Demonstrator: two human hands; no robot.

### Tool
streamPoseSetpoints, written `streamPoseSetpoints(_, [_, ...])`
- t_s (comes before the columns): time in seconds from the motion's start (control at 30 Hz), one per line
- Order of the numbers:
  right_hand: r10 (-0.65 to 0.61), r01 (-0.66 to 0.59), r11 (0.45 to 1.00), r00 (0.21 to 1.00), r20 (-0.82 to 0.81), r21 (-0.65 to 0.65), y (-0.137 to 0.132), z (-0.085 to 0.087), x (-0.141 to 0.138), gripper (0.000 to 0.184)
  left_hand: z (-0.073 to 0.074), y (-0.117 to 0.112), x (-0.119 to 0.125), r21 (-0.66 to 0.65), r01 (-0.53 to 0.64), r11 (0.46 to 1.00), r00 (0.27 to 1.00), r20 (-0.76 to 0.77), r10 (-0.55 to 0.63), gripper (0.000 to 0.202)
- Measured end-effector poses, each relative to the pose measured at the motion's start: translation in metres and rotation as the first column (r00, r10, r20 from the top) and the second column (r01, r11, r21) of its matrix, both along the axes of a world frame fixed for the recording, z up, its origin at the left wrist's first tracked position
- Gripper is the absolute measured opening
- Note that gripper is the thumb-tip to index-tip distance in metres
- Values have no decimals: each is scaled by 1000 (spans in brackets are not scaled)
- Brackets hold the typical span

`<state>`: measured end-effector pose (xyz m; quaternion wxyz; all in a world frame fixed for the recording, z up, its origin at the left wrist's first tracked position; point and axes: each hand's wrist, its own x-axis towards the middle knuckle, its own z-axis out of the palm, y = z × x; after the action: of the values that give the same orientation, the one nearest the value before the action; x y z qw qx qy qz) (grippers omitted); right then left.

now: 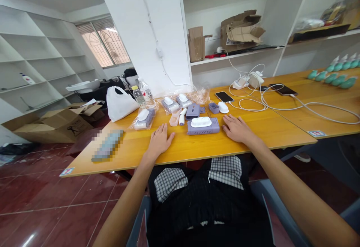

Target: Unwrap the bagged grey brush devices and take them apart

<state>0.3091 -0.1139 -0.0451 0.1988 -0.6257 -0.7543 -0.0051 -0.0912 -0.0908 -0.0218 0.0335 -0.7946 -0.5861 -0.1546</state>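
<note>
Both hands lie flat and open on a yellow wooden table [182,153], palms down, fingers loosely spread, holding nothing. The landmark is a purple case [203,130] with a white brush [200,122] set in its top, lying between the hands. The right hand [235,129] rests just beside the case, on its right, with the fingertips [225,121] almost at its edge; whether they touch, I cannot tell. The left hand [159,141] sits near the case on its left, closest to a small clear cup [174,120] and a small white bottle [181,118].

Behind the case lie a purple lid [192,111], a small purple tub [213,108] and a white oval piece [223,107]. Left of the case are three plastic bags [143,120] [170,105] [184,100] holding similar purple-and-white items. Further behind it is a phone [224,97].
</note>
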Motion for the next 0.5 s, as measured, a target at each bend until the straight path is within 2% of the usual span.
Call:
streamPoseSetpoints(0.17, [-47,54,994,996,80,-95,1,-1,-4,59,3,0,4,-126,-15,992,995,-103,2,59])
streamPoseSetpoints(0.5, [-47,66,988,988,144,-137,2,1,-2,61,8,-3,7,-140,-43,989,991,-134,25,59])
